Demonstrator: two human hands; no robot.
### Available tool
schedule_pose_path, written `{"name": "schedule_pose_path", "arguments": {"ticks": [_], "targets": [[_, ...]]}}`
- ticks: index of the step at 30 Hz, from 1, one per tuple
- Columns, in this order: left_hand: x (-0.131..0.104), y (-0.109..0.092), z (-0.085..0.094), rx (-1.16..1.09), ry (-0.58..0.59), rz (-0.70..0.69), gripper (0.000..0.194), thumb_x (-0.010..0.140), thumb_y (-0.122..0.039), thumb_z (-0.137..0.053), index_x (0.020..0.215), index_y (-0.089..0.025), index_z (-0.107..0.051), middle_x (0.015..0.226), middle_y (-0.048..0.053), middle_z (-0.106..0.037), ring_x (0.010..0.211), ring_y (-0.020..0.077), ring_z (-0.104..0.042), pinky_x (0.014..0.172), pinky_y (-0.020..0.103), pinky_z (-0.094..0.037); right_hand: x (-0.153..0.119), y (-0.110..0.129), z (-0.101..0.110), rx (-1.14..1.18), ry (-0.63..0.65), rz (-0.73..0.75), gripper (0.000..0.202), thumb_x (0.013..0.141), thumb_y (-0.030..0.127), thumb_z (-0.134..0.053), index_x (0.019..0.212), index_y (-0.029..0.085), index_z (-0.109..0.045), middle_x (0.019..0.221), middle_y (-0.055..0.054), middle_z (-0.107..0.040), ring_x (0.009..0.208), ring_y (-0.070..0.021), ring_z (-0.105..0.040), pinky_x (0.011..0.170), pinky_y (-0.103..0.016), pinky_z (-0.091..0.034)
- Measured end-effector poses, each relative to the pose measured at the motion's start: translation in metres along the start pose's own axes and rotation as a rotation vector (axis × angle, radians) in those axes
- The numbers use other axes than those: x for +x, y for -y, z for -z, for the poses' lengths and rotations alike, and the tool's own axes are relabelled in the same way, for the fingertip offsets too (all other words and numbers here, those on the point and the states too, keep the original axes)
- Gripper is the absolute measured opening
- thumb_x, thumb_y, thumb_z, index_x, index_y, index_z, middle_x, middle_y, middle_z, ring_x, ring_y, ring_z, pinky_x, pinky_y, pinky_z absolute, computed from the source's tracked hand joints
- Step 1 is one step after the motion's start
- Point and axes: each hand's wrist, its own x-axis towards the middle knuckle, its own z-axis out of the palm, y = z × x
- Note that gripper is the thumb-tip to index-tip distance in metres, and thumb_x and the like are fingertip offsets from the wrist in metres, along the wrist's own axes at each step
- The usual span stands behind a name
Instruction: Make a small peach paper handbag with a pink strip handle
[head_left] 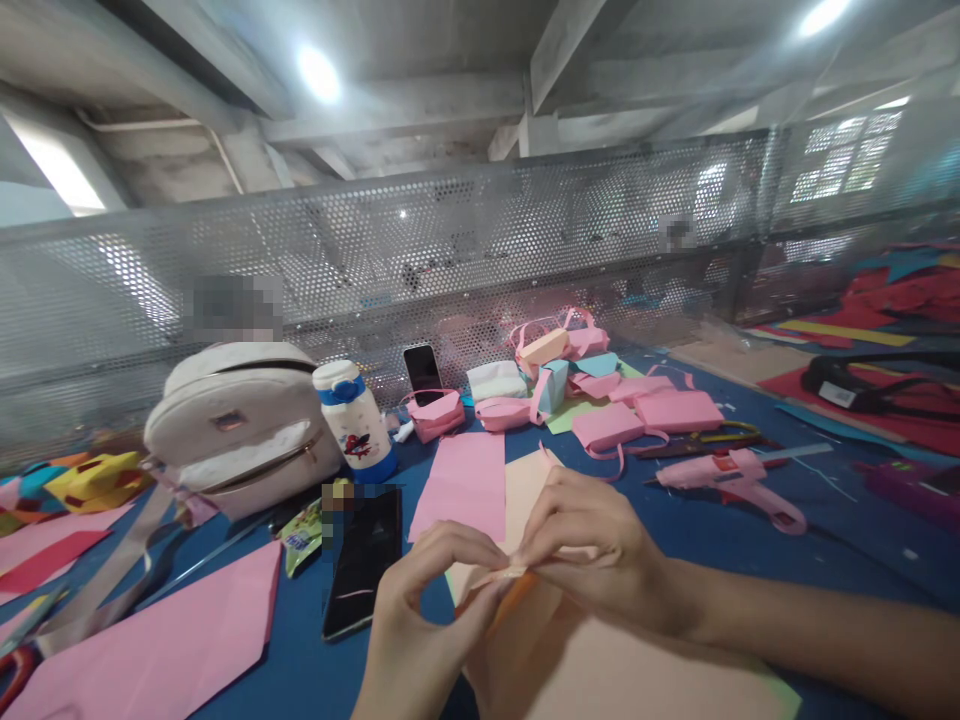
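My left hand (431, 600) pinches the near end of a small folded piece of orange-peach paper (517, 600). Thumb and fingers of my right hand (600, 545) press on the same paper from the other side, so the fingertips of both hands almost meet. Much of the folded piece is hidden by my fingers. Beneath my hands spreads peach paper (637, 670), with a green edge showing at its right corner. Just beyond lies a flat pink sheet (465, 485).
A pink glue gun (739, 480) lies at the right, near several small pink paper bags (679, 410). Left stand a bottle (356, 425) and a white backpack (240, 430); a black phone (364, 565) lies nearby. Pink paper (172, 630) and scissors (19, 670) are front left. A perforated metal screen (450, 270) closes the back.
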Motion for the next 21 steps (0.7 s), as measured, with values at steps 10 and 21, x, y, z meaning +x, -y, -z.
{"name": "schedule_pose_path", "arguments": {"ticks": [10, 21], "targets": [[0.000, 0.008, 0.004, -0.032, 0.006, 0.026, 0.006, 0.085, -0.022, -0.070, 0.081, -0.022, -0.075, 0.085, 0.002, -0.074, 0.082, 0.0177, -0.068, 0.077, 0.023, -0.050, 0.006, -0.001, 0.001, 0.088, -0.070, -0.123, 0.017, 0.093, 0.030, -0.068, 0.083, 0.018, -0.074, 0.075, -0.002, -0.070, 0.073, -0.0155, -0.059, 0.071, -0.030, -0.043], [0.005, 0.042, -0.006, -0.332, -0.073, 0.474, 0.029, 0.075, -0.042, -0.079, 0.071, -0.014, -0.072, 0.064, 0.002, -0.065, 0.062, 0.0129, -0.054, 0.061, 0.020, -0.042, 0.015, -0.024, 0.003, 0.289, 0.002, -0.650, 0.019, 0.082, 0.035, -0.071, 0.090, 0.017, -0.070, 0.089, -0.004, -0.069, 0.081, -0.0189, -0.060, 0.071, -0.029, -0.042]]}}
